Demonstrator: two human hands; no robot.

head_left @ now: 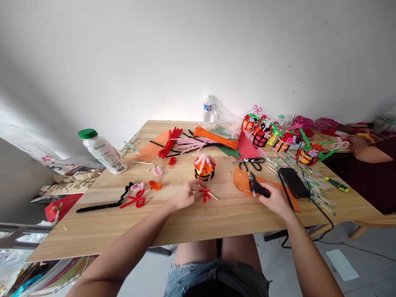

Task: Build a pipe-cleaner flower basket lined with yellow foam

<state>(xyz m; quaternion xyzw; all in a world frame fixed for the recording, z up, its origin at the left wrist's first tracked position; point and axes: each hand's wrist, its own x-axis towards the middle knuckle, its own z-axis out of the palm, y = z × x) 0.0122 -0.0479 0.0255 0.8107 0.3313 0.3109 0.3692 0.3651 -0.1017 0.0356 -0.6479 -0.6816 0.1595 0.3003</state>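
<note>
L hand (186, 194), center of desk (173, 225): fingers drawn in at red flower (205, 196), w/ light wooden stick (213, 195) beside it; can't tell if they pinch or merely touch. Flower lies just nearer the wearer than small pipe-cleaner basket (204, 169), prob. so both stay within easy reach.

R hand (274, 200): fingers wrapped round handle of glue gun (254, 185), nozzle end over orange sheet (241, 178), which presumably shields the wood from drips.

Edges & room: a band of desk top runs betw. both hands and near edge, prob. the freest path for the L forearm. R side is tighter: phone (293, 182) just beyond R hand, loose sticks (320, 192) past it, cable (326, 216) looping over near edge, so a snag is possible if gun swings R. Scissors (251, 163) lie behind gun, limiting reach that way. Other baskets (282, 142) stand grouped at far R, apparently out of the working zone. Red bow (136, 200) lies well L of L hand.
</note>
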